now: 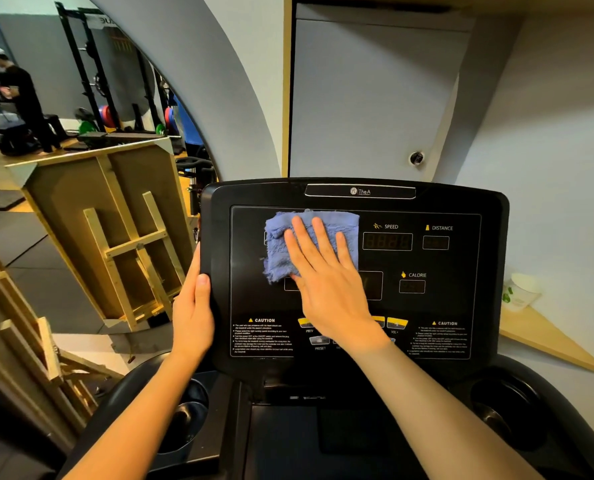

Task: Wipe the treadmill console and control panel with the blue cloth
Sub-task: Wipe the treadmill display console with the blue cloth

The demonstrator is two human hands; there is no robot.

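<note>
The black treadmill console fills the middle of the view, with its control panel showing SPEED, DISTANCE and CALORIE windows. A folded blue cloth lies flat on the panel's upper left part. My right hand presses on the cloth with the palm down and the fingers spread flat. My left hand grips the console's left edge, thumb on the front face. The yellow buttons low on the panel are partly hidden under my right wrist.
Cup holders sit at both sides below the console. A wooden shelf with a white cup runs along the right wall. Wooden frames lean at the left. A person stands far back left by weight racks.
</note>
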